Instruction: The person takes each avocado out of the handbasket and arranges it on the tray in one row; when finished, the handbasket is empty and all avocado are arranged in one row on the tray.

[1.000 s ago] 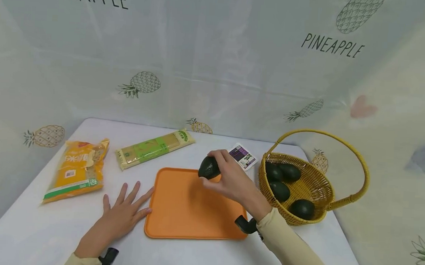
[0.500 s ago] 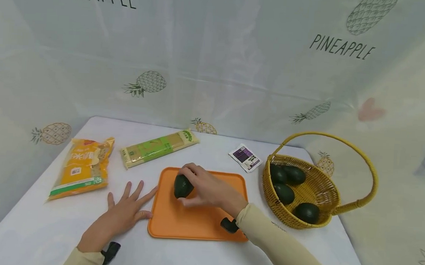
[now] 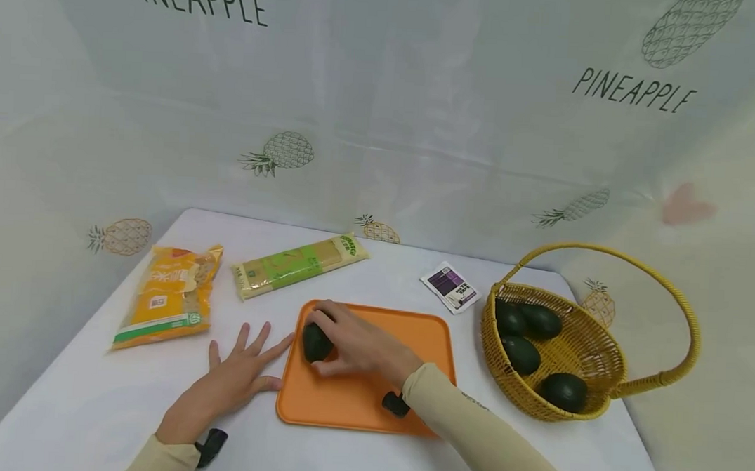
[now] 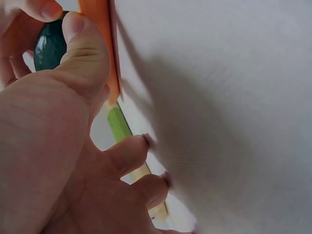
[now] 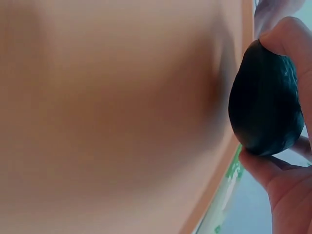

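Observation:
My right hand [image 3: 366, 344] grips a dark green avocado [image 3: 316, 343] between thumb and fingers at the left part of an orange tray [image 3: 370, 409]. In the right wrist view the avocado [image 5: 265, 102] is close to the tray surface; whether it touches is hard to tell. My left hand [image 3: 232, 380] rests on the white table with fingers spread, its thumb and index finger by the tray's left edge. The left wrist view shows the avocado [image 4: 47, 51] partly covered by fingers. Several more avocados lie in a yellow wicker basket [image 3: 591, 343] on the right.
A yellow-orange food bag [image 3: 169, 293] lies at the left of the table [image 3: 92, 406]. Behind the tray is a long green and clear packet [image 3: 300, 264]. A small purple and white sachet [image 3: 451, 286] lies between tray and basket. The basket's tall handle [image 3: 678, 298] arches to the right.
My right hand has carried the avocado left and down, from above the tray's back edge to its left part. My left hand has stayed beside the tray. The head view has shifted slightly.

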Demonstrator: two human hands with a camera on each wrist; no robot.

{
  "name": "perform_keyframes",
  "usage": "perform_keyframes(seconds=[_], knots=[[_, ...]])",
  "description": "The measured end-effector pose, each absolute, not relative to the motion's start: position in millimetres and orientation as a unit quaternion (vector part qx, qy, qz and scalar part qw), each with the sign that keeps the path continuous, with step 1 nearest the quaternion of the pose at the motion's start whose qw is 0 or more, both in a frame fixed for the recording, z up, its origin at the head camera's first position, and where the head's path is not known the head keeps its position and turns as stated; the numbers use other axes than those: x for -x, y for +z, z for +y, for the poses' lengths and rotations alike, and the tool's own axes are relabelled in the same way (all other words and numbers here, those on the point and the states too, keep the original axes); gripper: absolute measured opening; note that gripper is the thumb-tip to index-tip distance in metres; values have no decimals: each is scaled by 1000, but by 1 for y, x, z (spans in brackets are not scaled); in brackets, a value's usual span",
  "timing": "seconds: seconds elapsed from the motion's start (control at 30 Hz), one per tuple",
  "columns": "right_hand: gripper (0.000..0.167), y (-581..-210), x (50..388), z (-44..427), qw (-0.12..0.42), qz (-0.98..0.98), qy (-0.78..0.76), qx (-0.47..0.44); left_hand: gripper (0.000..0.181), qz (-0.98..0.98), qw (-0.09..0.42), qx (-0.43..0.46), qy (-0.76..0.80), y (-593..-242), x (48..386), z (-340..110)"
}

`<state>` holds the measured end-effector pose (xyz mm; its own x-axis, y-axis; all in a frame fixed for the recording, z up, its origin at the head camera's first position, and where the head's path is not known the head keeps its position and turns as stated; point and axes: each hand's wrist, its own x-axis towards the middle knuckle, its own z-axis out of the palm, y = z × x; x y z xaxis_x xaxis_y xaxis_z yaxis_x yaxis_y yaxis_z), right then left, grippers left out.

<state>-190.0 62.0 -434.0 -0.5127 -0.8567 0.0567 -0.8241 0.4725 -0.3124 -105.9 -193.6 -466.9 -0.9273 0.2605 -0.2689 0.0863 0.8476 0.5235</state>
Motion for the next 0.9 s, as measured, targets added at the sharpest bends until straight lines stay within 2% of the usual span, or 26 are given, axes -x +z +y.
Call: perform_keyframes(seconds=[0.13, 0.47, 0.9], knots=[[57, -438, 189, 63, 67, 854, -188, 481, 85, 946, 162, -100, 262, -467, 107, -188], [60, -447, 193, 49, 56, 838, -214, 499, 83, 950, 157, -90, 254, -466, 103, -192], [91, -444, 190, 53, 66, 842, -198, 497, 85, 951, 169, -84, 244, -465, 106, -192]])
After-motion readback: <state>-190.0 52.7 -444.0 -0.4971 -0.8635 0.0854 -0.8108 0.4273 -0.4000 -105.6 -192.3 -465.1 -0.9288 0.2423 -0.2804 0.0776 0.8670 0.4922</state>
